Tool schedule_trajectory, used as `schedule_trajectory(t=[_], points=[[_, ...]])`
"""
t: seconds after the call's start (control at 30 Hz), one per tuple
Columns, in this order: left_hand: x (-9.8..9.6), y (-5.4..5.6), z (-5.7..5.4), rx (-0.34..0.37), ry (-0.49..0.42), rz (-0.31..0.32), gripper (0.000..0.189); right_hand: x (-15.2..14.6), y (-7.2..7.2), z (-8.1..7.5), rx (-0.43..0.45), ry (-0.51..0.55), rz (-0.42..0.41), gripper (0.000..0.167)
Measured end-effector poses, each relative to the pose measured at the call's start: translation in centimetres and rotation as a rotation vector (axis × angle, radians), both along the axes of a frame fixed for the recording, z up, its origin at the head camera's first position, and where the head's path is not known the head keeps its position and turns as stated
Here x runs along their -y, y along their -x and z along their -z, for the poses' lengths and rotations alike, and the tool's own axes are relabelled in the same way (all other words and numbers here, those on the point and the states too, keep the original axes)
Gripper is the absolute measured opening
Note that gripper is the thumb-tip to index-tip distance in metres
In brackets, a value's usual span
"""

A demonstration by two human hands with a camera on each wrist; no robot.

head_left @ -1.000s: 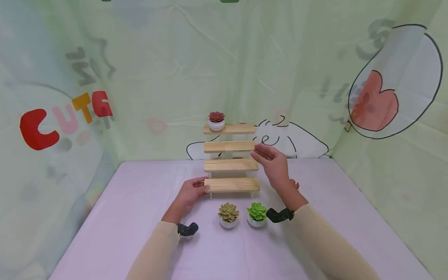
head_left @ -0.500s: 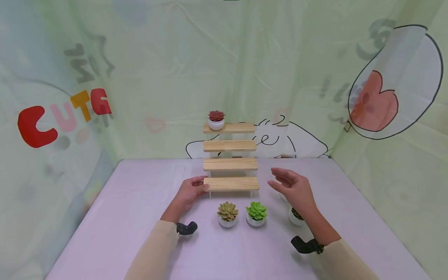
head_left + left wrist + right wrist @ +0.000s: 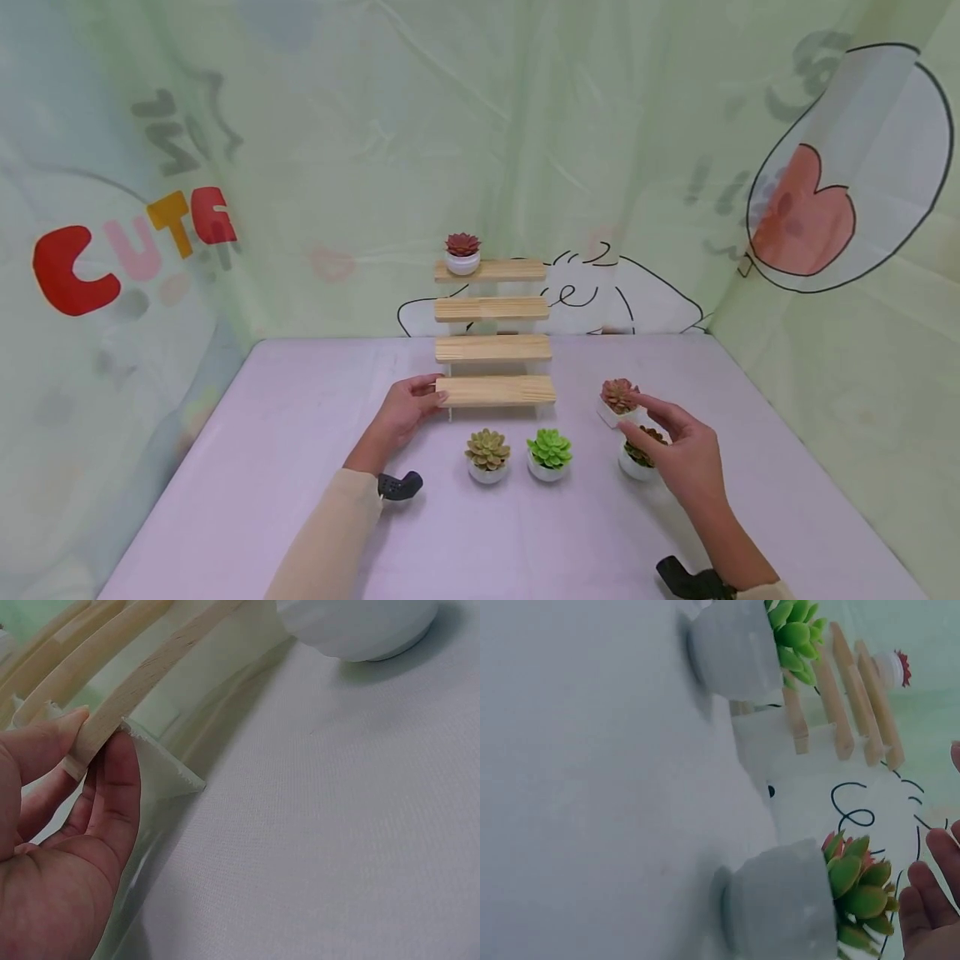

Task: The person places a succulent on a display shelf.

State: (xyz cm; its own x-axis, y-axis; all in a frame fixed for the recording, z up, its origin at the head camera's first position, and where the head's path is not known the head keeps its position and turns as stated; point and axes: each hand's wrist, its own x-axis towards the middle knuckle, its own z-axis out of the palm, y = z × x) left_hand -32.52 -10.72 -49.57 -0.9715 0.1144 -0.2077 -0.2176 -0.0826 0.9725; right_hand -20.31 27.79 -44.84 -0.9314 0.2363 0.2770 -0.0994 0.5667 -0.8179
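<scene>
My left hand [image 3: 405, 408] pinches the left end of the lowest wooden board [image 3: 495, 391] of a four-step display stand, thumb on top and fingers beneath in the left wrist view. Over on the right, my right hand [image 3: 688, 454] hovers with fingers apart, holding nothing. Its fingertips are right by a pinkish-red succulent [image 3: 619, 395] in a white pot. Just below that, a darker green-and-brown succulent [image 3: 636, 467] is partly covered by the thumb; its pot [image 3: 784, 904] looms large in the right wrist view. A dark red succulent [image 3: 462, 250] stands on the top board's left end.
In front of the stand sit an olive succulent [image 3: 487, 452] and a bright green succulent [image 3: 550, 450], both in white pots. A pale cloth covers the table [image 3: 262, 467]. Printed curtains [image 3: 337, 167] enclose the back and sides.
My right hand has moved from beside the stand's upper boards down and right to the two right-hand succulents, which have come into view. My left hand has kept its grip on the lowest board.
</scene>
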Motion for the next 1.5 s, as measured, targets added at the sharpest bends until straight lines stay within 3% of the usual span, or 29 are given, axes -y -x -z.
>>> schedule_trajectory(t=[0.2, 0.43, 0.87, 1.5], points=[[0.0, 0.1, 0.2, -0.008, -0.013, -0.009, 0.049, -0.9, -0.9, 0.6, 0.068, 0.006, 0.075, 0.061], [-0.1, 0.0, 0.2, -0.006, -0.011, -0.014, 0.049, -1.8, -1.6, 1.9, 0.23, 0.057, 0.033, 0.086], [0.0, -0.1, 0.0, -0.008, -0.01, -0.009, 0.05, -2.5, -1.4, 3.5, 0.416, 0.198, -0.023, 0.1], [0.0, -0.1, -0.1, -0.009, -0.027, 0.01, 0.05, -2.6, -1.1, 3.9, 0.461, 0.199, -0.003, 0.095]])
